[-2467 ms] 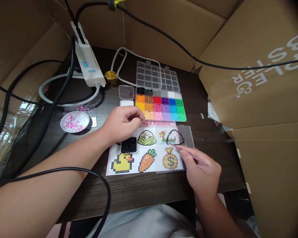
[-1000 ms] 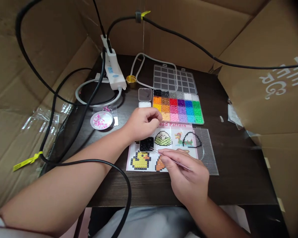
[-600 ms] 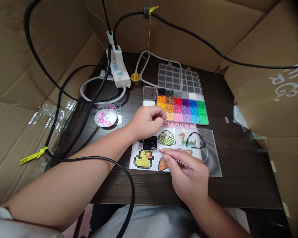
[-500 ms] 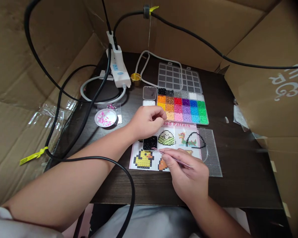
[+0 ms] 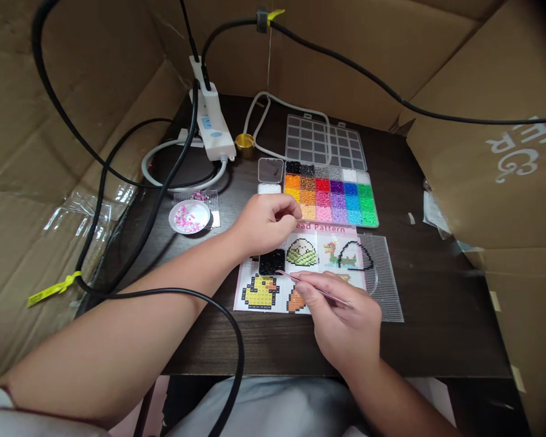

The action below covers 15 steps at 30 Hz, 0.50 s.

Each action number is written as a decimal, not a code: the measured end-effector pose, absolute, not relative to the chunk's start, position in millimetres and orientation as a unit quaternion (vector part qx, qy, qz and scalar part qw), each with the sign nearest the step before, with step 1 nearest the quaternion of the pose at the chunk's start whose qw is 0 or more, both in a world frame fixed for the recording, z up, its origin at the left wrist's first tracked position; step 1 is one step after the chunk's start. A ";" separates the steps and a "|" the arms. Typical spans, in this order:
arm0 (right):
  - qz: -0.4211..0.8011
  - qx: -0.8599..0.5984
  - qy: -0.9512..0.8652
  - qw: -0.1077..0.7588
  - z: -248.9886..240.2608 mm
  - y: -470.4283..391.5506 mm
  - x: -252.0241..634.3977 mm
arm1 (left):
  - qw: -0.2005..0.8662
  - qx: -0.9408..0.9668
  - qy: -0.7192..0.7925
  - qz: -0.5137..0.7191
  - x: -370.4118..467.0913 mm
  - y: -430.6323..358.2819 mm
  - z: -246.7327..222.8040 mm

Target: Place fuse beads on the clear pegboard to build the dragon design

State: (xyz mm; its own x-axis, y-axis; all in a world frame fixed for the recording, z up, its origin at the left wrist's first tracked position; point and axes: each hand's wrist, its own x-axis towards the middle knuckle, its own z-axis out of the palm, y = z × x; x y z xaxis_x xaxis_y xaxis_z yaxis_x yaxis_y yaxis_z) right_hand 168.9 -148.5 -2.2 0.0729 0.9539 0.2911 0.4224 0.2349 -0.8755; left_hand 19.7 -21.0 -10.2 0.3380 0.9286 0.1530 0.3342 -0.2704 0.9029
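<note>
Pink tweezers [image 5: 321, 292] are pinched in my right hand [image 5: 346, 312], their tips at the lower right edge of a small box of black beads [image 5: 272, 263]. My left hand [image 5: 270, 223] is curled just above that box, its fingertips near the lower edge of the multicoloured bead case [image 5: 331, 194]; whatever its fingers hold, if anything, is hidden. Underneath lies the printed bead pattern sheet [image 5: 260, 292]. A clear pegboard [image 5: 386, 279] overlaps the sheet's right side, with a curved outline of black beads [image 5: 366, 250] on it.
A white dish of pink beads [image 5: 190, 216] rests on a small pegboard [image 5: 215, 209] at the left. Behind stand a power strip [image 5: 216, 130] and a gold cup [image 5: 244, 144]. A black cable [image 5: 186, 291] crosses over my left forearm. Cardboard walls [image 5: 337, 36] surround the table.
The whole view has shifted slightly, so the scene sits a little further left. Both hands hold nearly the same poses, with the tweezer tips still at the black bead box.
</note>
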 end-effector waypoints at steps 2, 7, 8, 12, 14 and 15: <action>0.281 -0.558 -0.609 0.489 -0.5 -149.9 170.1 | 0.406 0.711 0.443 0.366 19.5 -21.1 -9.6; 0.259 -0.608 -0.553 0.507 5.4 -154.7 190.8 | 0.403 0.715 0.445 0.358 19.5 -19.6 -10.0; 0.242 -0.628 -0.534 0.512 5.7 -155.3 198.4 | 0.402 0.714 0.447 0.358 19.6 -19.1 -10.5; 0.179 -0.696 -0.455 0.526 0.7 -154.3 231.7 | 0.402 0.708 0.462 0.352 19.7 -17.5 -11.6; 0.180 -0.706 -0.429 0.533 -4.1 -152.8 244.2 | 0.401 0.707 0.467 0.349 19.4 -17.4 -10.8; 0.182 -0.710 -0.421 0.535 -6.5 -152.4 248.5 | 0.400 0.707 0.467 0.349 19.2 -17.4 -10.2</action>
State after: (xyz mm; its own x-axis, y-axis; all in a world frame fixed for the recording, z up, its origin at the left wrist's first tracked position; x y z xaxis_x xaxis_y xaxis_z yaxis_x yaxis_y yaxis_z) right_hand 248.5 -152.4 -6.5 0.5800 0.7916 0.1924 0.4027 -0.0733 -0.9124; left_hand 19.2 -17.4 -10.2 0.3190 0.9401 0.1198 0.3814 -0.2431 0.8919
